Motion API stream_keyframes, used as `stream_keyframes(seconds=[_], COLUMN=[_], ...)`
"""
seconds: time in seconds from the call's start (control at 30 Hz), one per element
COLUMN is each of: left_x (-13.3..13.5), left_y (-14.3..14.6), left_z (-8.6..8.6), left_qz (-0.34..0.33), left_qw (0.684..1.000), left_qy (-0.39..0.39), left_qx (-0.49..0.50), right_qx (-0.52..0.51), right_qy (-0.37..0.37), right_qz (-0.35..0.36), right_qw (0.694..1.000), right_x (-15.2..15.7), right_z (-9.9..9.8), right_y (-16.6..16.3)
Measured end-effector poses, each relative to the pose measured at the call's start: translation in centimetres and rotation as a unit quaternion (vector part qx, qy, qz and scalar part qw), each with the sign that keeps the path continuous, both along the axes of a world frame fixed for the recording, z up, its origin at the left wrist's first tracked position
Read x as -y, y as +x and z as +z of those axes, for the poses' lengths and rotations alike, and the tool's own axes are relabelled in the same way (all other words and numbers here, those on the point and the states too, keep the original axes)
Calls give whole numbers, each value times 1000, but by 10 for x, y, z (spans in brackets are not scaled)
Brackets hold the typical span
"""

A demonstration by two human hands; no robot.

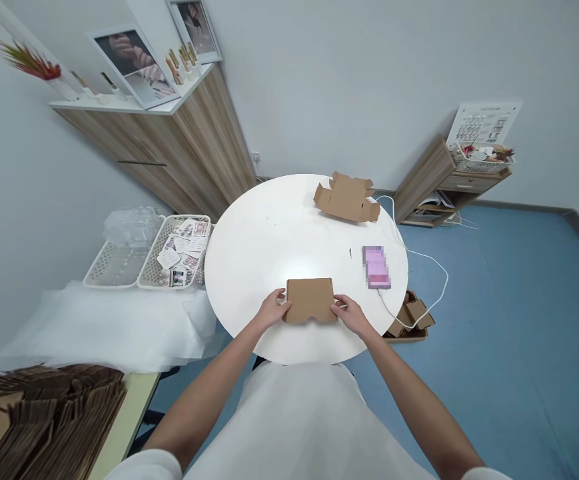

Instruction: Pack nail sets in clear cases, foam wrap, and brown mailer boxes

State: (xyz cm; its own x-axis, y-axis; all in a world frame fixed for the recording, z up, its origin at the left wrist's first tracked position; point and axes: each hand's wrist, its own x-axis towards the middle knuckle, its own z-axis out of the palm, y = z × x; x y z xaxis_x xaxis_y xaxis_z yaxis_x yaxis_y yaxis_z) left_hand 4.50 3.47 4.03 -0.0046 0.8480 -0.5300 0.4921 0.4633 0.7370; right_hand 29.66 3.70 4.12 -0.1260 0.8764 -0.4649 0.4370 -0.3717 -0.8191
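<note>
A small brown cardboard box (pixel 310 298) lies closed on the near part of the round white table (pixel 269 253). My left hand (pixel 273 309) grips its left edge, fingers curled against the side. My right hand (pixel 348 312) holds its right edge the same way. Both hands press the box from opposite sides. A second cardboard box (pixel 347 198), with its flaps unfolded, lies at the far side of the table. A pink phone (pixel 376 267) with a white cable (pixel 426 257) rests to the right of the held box.
Two white baskets (pixel 144 263), one with printed cards, stand on a low covered surface to the left. Flat cardboard blanks (pixel 54 413) are stacked at the near left. More small boxes (pixel 412 315) sit on the blue floor by the table. Wooden cabinets line the walls.
</note>
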Motion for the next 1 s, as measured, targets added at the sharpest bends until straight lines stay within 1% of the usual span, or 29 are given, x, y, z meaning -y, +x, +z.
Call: stream_keyframes(seconds=[0.1,0.2,0.27,0.37,0.43,0.5,0.63,0.7,0.8,0.87,0.93,1.0], left_x=[4,3,2,0,-1,-2,0,5,11,14,14,14], left_y=[3,2,-1,-7,-10,-12,-13,-14,-18,-20,-23,-25], left_z=[-11,-18,-19,-17,-16,-15,-15,-15,-17,-18,-19,-19], left_qz=[-1,-8,-19,-36,-45,-52,-51,-55,-77,-72,-52,-44], left_qw=[998,995,995,995,994,993,989,983,973,976,983,985], left_qy=[31,62,74,82,88,98,123,146,178,159,119,95], left_qx=[-56,-73,-62,-39,-36,-41,-69,-96,-125,-127,-130,-139], right_qx=[52,66,28,-88,-127,-86,63,84,72,71,93,121], right_qy=[10,16,8,-12,-15,-9,25,53,73,57,42,46], right_qz=[-45,-84,-99,-108,-109,-119,-140,-131,-132,-154,-173,-183], right_qw=[998,994,995,990,986,989,988,986,986,984,980,975], right_x=[6,10,13,16,18,21,29,35,41,44,46,47], right_z=[-9,-8,-3,7,10,8,-8,-16,-26,-30,-32,-32], right_y=[-8,-15,-20,-25,-27,-28,-33,-38,-49,-56,-62,-67])
